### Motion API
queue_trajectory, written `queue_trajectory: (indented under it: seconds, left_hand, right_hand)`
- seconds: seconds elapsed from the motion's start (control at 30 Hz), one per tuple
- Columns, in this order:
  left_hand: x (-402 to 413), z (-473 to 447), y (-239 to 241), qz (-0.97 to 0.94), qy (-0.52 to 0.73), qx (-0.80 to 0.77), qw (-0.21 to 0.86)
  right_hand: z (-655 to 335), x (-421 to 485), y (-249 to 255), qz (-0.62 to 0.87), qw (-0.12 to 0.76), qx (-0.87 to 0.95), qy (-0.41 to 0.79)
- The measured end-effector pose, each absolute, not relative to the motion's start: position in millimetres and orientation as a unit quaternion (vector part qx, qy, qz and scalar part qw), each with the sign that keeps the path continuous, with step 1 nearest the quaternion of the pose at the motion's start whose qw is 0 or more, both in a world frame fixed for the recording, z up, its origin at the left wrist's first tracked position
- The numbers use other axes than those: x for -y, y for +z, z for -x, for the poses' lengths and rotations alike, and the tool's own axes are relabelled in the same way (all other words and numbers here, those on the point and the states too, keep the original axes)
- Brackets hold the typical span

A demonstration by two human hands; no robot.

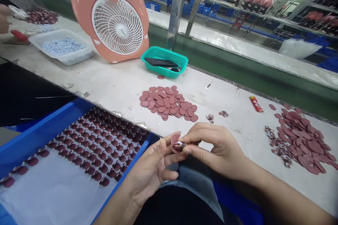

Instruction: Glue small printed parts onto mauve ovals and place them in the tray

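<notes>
My left hand [153, 167] pinches a small dark-pink oval piece [175, 143] between thumb and fingers, just in front of the table edge. My right hand [213, 147] is closed in a pinch on a tiny patterned sticker [180, 145] and presses it against that piece. A heap of the same pink ovals [167, 102] lies on the table beyond my hands. A second, larger heap [303, 137] lies at the right, with small patterned stickers [280, 146] beside it. A blue tray [39, 132] at my left holds rows of finished pieces [100, 147].
A pink desk fan [113, 17] stands at the back, next to a teal basket [165, 62]. A white tray [62, 46] of small parts sits at far left, near another person's hand [4, 19]. A red lighter [256, 104] lies on the table.
</notes>
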State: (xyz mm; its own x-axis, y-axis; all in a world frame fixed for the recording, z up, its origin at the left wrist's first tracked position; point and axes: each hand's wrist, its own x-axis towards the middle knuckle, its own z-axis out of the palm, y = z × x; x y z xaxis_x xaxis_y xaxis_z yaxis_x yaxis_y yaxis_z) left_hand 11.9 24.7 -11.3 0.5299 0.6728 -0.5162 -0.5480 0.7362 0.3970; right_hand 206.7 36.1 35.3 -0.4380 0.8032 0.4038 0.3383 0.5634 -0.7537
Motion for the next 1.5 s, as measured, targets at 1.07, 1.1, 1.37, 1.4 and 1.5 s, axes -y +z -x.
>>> queue_trajectory:
  seconds: [1.07, 1.1, 1.37, 1.4, 1.5]
  left_hand:
    - [52, 173, -127, -0.441, 0.223, -0.797, 0.348]
    - [56, 177, -135, -0.457, 0.186, -0.794, 0.355]
    - [56, 180, -171, -0.507, -0.008, -0.781, 0.365]
    - [55, 180, -173, -0.509, -0.020, -0.779, 0.366]
    - [55, 179, -176, -0.512, -0.039, -0.775, 0.367]
  right_hand:
    - [-184, -11, -23, 0.323, 0.354, 0.877, -0.043]
    - [-185, -12, -26, 0.328, 0.353, 0.876, -0.040]
    - [-186, -9, -32, 0.349, 0.354, 0.868, -0.021]
    - [-187, -9, -33, 0.352, 0.354, 0.866, -0.018]
    - [-190, -8, -36, 0.364, 0.353, 0.861, -0.017]
